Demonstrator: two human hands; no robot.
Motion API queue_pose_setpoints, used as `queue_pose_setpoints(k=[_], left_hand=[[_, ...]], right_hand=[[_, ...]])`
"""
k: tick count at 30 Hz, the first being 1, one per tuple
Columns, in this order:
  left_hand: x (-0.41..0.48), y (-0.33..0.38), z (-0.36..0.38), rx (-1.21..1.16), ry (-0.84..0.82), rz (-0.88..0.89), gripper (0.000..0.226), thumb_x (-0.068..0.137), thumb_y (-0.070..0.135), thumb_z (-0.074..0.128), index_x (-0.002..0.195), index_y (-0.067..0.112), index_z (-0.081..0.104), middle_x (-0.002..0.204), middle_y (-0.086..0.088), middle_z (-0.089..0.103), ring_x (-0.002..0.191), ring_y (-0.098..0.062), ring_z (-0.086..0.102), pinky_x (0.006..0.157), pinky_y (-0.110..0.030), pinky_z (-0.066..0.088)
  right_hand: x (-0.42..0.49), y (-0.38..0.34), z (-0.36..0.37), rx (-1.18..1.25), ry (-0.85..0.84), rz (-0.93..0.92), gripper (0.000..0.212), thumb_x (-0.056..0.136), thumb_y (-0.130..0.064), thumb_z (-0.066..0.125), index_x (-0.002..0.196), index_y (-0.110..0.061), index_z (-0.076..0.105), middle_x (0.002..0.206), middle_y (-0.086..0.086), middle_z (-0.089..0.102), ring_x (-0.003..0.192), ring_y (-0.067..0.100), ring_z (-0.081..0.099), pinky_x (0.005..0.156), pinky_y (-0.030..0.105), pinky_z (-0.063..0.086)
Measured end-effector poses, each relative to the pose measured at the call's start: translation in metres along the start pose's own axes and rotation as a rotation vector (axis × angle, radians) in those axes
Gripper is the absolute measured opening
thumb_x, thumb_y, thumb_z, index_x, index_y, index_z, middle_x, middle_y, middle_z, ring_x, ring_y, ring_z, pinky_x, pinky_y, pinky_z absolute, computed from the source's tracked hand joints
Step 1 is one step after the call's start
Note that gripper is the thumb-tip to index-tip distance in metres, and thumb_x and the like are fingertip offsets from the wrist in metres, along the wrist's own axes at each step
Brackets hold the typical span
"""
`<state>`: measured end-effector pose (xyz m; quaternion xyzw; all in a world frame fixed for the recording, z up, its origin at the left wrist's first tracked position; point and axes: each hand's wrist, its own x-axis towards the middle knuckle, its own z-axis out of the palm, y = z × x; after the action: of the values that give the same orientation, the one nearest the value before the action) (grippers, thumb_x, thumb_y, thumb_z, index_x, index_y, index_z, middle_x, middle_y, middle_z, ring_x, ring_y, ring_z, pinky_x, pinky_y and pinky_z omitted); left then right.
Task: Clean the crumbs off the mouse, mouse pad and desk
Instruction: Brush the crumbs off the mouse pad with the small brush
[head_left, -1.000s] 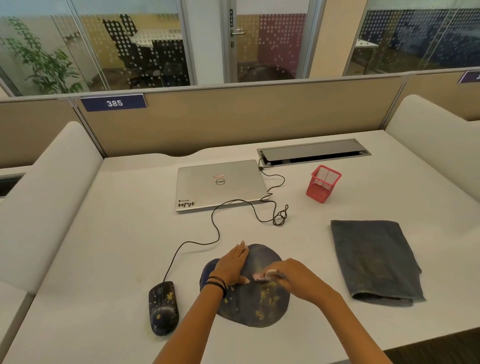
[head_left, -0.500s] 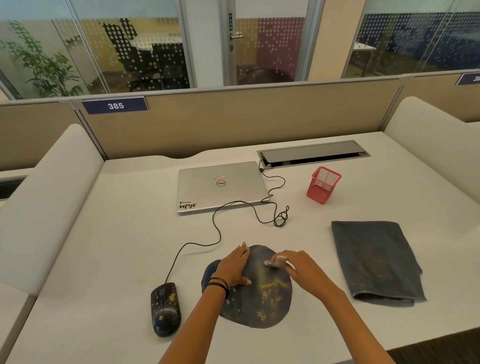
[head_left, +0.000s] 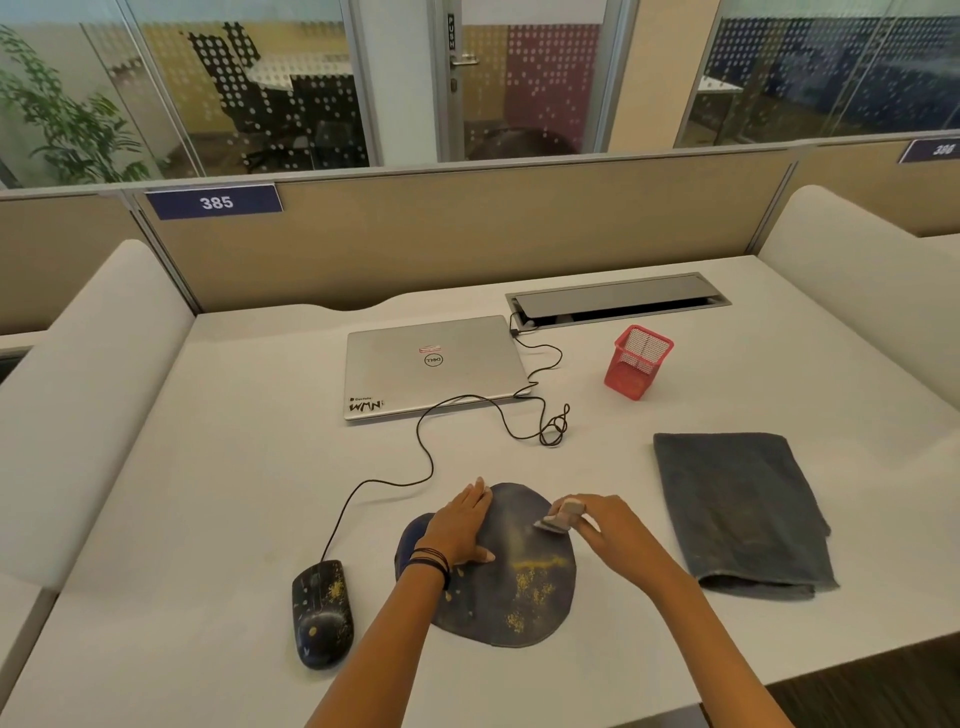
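mouse pad (head_left: 483, 608): one, dark and rounded, lying flat on the counter (head_left: 218, 509) near its front edge.
crumbs (head_left: 535, 579): yellow, in a short line across the middle of the pad with patches below it; too small and too many to count.
mouse (head_left: 322, 616): one, dark and wired, on the counter left of the pad and apart from it, with yellow specks on its top.
left hand (head_left: 460, 530): palm down on the pad's left part, fingers (head_left: 477, 496) straight and close together, pressing the pad; dark bands at the wrist.
right hand (head_left: 610, 532): fingers curled, pinching one small brush (head_left: 560, 518).
brush: pale, its lower end touches the pad's upper right part, just above the crumb line.
cloth (head_left: 737, 509): one, dark grey, folded, right of the pad and not touching it.
cable (head_left: 431, 457): one, black, running from the mouse toward the laptop's right side, with a knot of loops on the way.
laptop (head_left: 431, 364): one, silver, closed, behind the pad, stickers on its lid.
mesh cup (head_left: 638, 361): one, red, right of the laptop.
hatch (head_left: 618, 299): one, grey, set into the counter behind laptop and cup.
sign (head_left: 214, 201): reads 385, on the partition.
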<state>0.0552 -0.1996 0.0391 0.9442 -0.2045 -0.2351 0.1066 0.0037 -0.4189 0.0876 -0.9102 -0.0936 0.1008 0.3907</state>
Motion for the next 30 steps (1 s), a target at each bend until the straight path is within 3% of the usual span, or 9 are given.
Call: queue_pose_setpoints(k=[3,6,12,18,25,30], left_hand=[[0.000,0.000,0.000,0.000,-0.001,-0.002,0.094,0.087,0.033,0.064,0.151,0.010,-0.001,0.160,-0.007,-0.009,0.149,-0.023,0.000,0.120,-0.034,0.016],[0.000,0.000,0.000,0.007,-0.002,0.001,0.094,0.087,0.033,0.064,0.151,0.010,-0.001,0.160,-0.008,-0.008,0.149,-0.023,0.001,0.120,-0.035,0.016],[0.000,0.000,-0.001,0.012,-0.002,0.003,0.094,0.087,0.034,0.064,0.151,0.010,-0.001,0.160,-0.007,-0.008,0.149,-0.023,0.001,0.119,-0.035,0.017],[-0.001,-0.001,-0.001,0.016,-0.010,0.006,0.093,0.088,0.034,0.063,0.151,0.010,-0.001,0.160,-0.008,-0.009,0.149,-0.023,0.001,0.120,-0.036,0.017],[0.000,-0.001,0.000,0.019,-0.014,0.004,0.093,0.088,0.034,0.063,0.151,0.010,-0.001,0.160,-0.008,-0.009,0.149,-0.023,0.001,0.120,-0.037,0.018],[0.000,-0.001,0.000,0.023,-0.016,0.003,0.094,0.088,0.035,0.063,0.151,0.010,-0.001,0.160,-0.007,-0.008,0.148,-0.023,0.001,0.119,-0.037,0.018]], right_hand=[[-0.006,0.005,0.007,-0.046,-0.078,0.004,0.016,0.095,-0.025,0.053,0.098,-0.028,0.069,0.103,-0.005,0.069,0.086,0.005,0.060,0.076,0.007,0.043],[-0.008,0.010,0.006,-0.115,-0.119,-0.009,0.019,0.096,-0.023,0.050,0.100,-0.028,0.068,0.104,-0.008,0.069,0.091,0.006,0.061,0.082,0.013,0.046],[-0.006,0.008,-0.003,0.033,0.131,-0.005,0.028,0.095,-0.031,0.046,0.104,-0.015,0.067,0.103,0.001,0.069,0.093,0.013,0.063,0.086,0.021,0.048],[-0.014,0.016,0.001,-0.057,0.018,0.054,0.020,0.097,-0.022,0.047,0.096,-0.024,0.067,0.092,-0.010,0.068,0.085,0.006,0.060,0.078,0.018,0.046],[-0.012,0.012,-0.006,0.022,0.143,0.080,0.023,0.098,-0.020,0.046,0.104,-0.015,0.067,0.101,-0.003,0.068,0.093,0.011,0.061,0.083,0.017,0.045],[-0.019,0.018,-0.008,0.008,0.073,0.146,0.017,0.097,-0.022,0.047,0.095,-0.025,0.063,0.093,-0.007,0.065,0.085,0.005,0.059,0.080,0.017,0.047]])
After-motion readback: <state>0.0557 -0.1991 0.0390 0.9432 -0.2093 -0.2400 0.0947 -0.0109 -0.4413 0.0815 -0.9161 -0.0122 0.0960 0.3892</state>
